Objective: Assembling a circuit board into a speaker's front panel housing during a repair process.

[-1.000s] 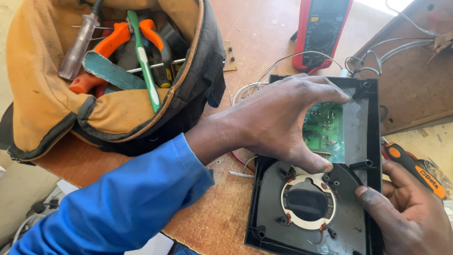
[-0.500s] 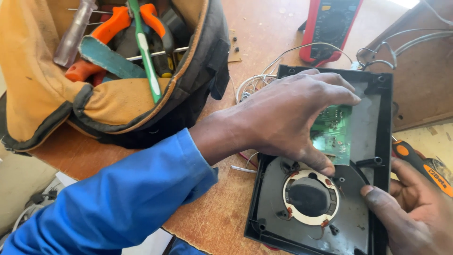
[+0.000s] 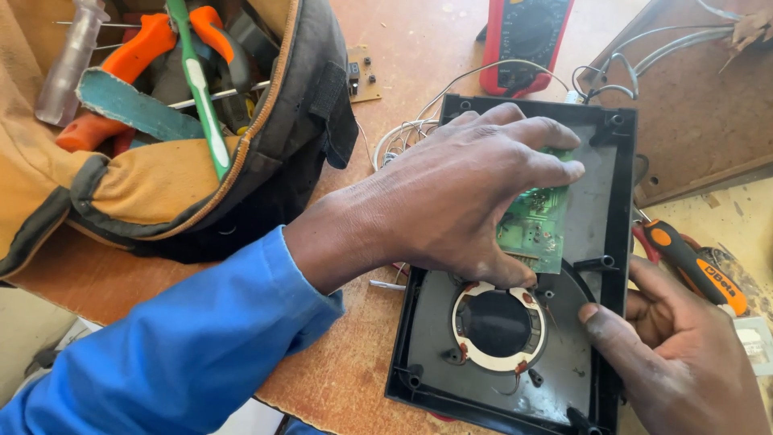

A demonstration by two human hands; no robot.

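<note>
2 hands point(image 3: 459, 193), 1 casing point(image 3: 612, 209), 1 circuit board point(image 3: 535, 229)
</note>
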